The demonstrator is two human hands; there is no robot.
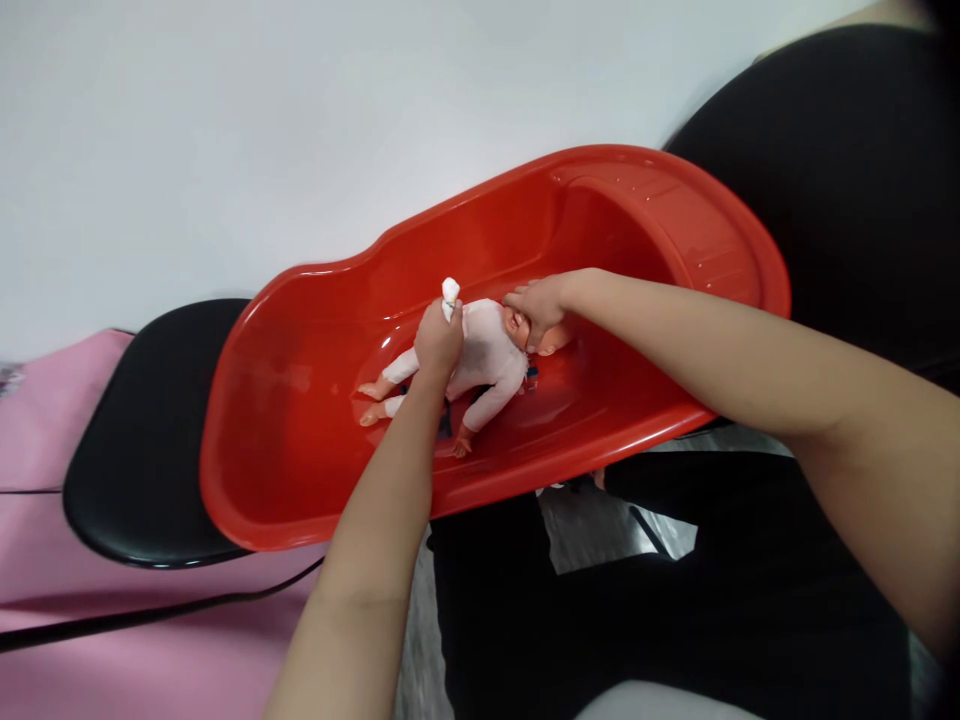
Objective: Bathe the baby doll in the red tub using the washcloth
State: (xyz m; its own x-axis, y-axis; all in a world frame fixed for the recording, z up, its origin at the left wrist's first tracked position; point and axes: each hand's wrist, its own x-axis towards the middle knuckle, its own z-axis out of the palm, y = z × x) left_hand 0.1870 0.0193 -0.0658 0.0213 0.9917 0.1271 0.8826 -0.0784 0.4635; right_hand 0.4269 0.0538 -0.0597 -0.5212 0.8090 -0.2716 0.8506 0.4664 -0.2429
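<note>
A baby doll (491,345) in a pale pink suit lies on its back in a red baby bath (300,390), its feet toward the left. My left hand (439,338) is closed above the doll's belly around a small white object (450,291). Only its rounded top and a bit of marking show, so its kind is unclear. At the doll's head, my right hand (541,300) curls its fingers over the face and partly hides it.
A black seat (150,440) is under the bath's left end, and a larger black round surface (840,190) stands at the right. Pink material (60,570) spreads at the lower left. Behind the bath is a white wall (300,120).
</note>
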